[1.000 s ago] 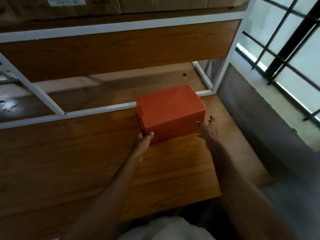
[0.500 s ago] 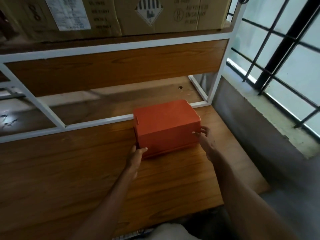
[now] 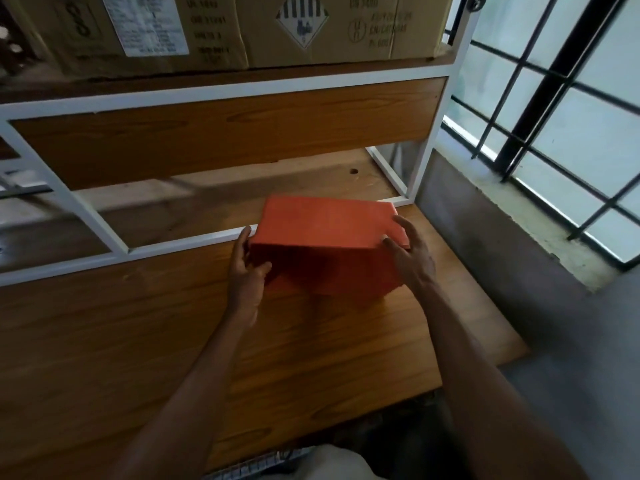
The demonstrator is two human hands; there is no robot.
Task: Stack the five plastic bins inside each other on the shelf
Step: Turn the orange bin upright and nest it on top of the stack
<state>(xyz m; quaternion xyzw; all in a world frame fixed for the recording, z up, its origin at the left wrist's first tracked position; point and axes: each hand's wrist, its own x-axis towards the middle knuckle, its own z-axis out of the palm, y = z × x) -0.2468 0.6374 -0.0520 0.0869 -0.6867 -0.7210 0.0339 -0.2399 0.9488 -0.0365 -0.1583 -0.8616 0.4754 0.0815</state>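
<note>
An orange plastic bin [image 3: 325,230] is upside down, its flat bottom facing up, and tilted above the wooden surface [image 3: 173,341] near the white shelf frame [image 3: 194,239]. My left hand [image 3: 247,271] grips its left end, thumb on the near face. My right hand [image 3: 410,254] presses its right end with the fingers spread along the edge. The bin's near side is lifted and a shadow lies beneath it. Its opening is hidden. No other bins show in view.
Cardboard boxes [image 3: 311,29] fill the upper shelf. A wooden back panel [image 3: 225,133] and a lower shelf board [image 3: 242,188] lie behind the frame. A barred window [image 3: 554,116] and its concrete sill [image 3: 502,220] are on the right.
Both hands have closed on the bin's ends and raised it off the surface, tipping it. One second ago it rested flat with the hands just reaching its near corners.
</note>
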